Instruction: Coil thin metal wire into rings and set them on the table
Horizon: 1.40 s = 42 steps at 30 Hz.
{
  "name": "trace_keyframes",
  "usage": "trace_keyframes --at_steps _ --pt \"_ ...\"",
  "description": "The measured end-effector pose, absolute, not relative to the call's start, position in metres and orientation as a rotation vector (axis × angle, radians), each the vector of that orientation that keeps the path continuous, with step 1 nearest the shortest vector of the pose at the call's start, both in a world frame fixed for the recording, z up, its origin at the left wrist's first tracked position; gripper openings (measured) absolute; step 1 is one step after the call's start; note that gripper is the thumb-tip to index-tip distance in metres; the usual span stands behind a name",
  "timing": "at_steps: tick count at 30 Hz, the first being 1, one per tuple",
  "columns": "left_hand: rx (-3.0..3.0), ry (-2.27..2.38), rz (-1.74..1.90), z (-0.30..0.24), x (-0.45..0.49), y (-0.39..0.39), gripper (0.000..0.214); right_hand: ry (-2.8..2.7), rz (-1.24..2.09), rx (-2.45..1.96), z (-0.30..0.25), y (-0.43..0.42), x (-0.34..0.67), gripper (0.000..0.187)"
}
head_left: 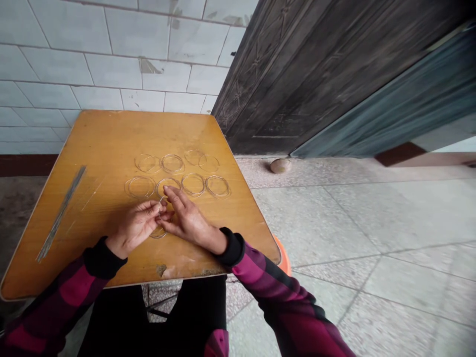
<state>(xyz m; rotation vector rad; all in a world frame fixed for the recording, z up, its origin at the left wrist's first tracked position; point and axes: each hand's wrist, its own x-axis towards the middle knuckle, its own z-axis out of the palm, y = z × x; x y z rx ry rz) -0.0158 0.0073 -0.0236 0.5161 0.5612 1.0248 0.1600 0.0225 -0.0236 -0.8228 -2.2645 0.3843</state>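
My left hand point(138, 222) pinches a thin wire ring point(160, 207) between thumb and fingers, above the near middle of the table. On the ring's other side my right hand point(186, 218) is closed, its fingertips at the wire and its index finger raised higher. Below the hands, part of another wire ring point(159, 234) shows on the tabletop. Just beyond them lie several wire rings in two rows, among them one ring point(193, 184) in the nearer row and one ring point(172, 163) in the farther row. My right hand partly covers one of the nearer rings.
A bundle of straight wires point(61, 215) lies at the left of the wooden table point(245, 228). White wall tiles point(111, 69) rise behind it. To the right are a dark wooden door point(282, 99), a stone point(280, 165) on the floor and an orange object point(283, 255) under the table edge.
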Motion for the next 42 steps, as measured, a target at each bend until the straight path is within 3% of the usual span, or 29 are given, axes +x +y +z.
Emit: trace_keyframes --at_steps 9,15,23,28,42 --pt "0.528 0.552 1.034 -0.024 -0.015 0.007 0.008 -2.239 0.423 -0.818 -0.023 0.022 0.16 0.078" --pt "0.466 0.591 1.047 -0.017 -0.02 0.009 0.008 -2.157 0.57 -0.806 -0.015 0.026 0.164 0.094" --pt "0.354 0.639 1.094 -0.011 -0.024 0.014 0.005 -1.603 1.323 -0.987 -0.015 0.043 0.173 0.033" --pt "0.463 0.683 1.075 -0.011 -0.025 0.013 0.004 -1.416 1.534 -1.012 -0.014 0.047 0.173 0.029" --pt "0.535 0.815 1.161 -0.012 -0.027 0.014 0.013 -1.211 1.512 -1.033 -0.01 0.049 0.172 0.028"
